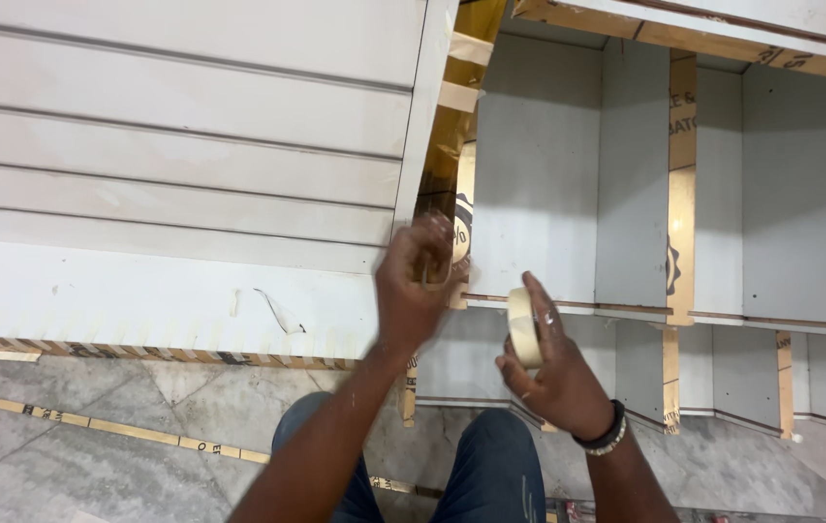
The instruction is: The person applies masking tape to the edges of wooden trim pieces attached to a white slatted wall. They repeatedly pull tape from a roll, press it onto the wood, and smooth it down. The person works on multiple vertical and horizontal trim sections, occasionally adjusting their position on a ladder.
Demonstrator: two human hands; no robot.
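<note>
Roll of masking tape (523,327) sits in the right hand (553,373), held on edge w/ the hole facing sideways, fingers wrapped over the rim and one finger lying along the flat side. So the roll's axis runs roughly left-right, and it's just below the lower edge of the grey panel (537,174).

Left hand (415,291) is up and to the left of the roll, near but not touching it, fingertips bunched together at the corner where the white grooved board (171,145) meets the brown-backed edge (451,145). Looks like it's pinching a tape end, but tbh the fingers hide it, can't tell what's in there. Two strips of tape (463,70) already cross that seam higher up.

Both hands hover over the knees, marble floor (93,455) below. More grey panels w/ brown taped edges off to the right.
</note>
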